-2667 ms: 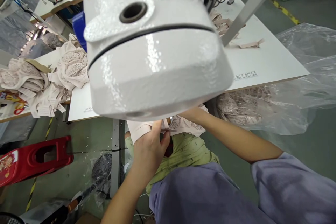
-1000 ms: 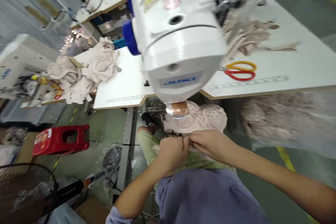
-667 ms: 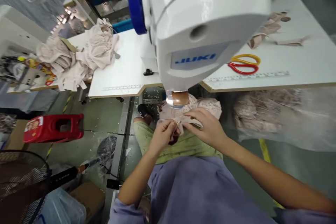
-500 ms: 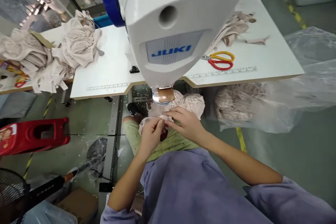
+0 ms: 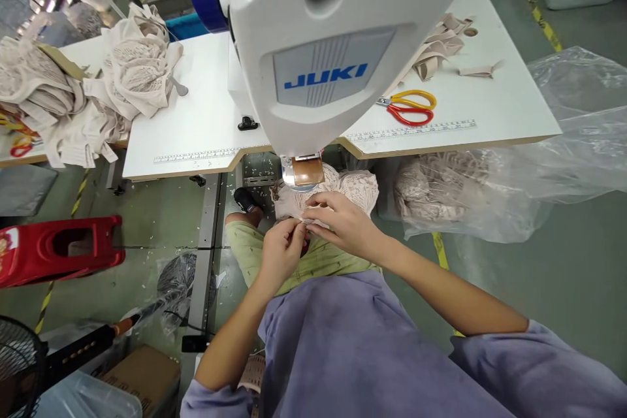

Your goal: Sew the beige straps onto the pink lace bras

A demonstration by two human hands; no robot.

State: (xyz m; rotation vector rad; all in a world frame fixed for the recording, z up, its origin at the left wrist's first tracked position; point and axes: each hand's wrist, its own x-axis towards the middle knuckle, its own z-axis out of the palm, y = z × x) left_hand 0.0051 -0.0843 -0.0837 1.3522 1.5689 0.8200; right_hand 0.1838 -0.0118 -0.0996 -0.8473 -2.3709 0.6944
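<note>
A pale pink lace garment (image 5: 360,189) lies over the lap, below the head of a white sewing machine (image 5: 337,6). My left hand (image 5: 283,245) pinches the garment's near edge between thumb and fingers. Close against it, my right hand (image 5: 340,225) grips the same edge, its fingers pointing left. The fingertips of both hands almost meet just under the machine's needle area (image 5: 302,172). The part of the edge between the fingers is small and mostly hidden.
Yellow and red scissors (image 5: 410,108) and fabric strips (image 5: 438,49) lie on the white table (image 5: 509,85). Lace garments (image 5: 140,68) are piled at the left. A plastic bag (image 5: 441,189) hangs below the table; a red stool (image 5: 61,251) and fan (image 5: 19,366) stand left.
The view has shifted slightly, with the machine head larger and the table further left. The garment piece by my left hand has dropped mostly out of sight; both hands stay together.
</note>
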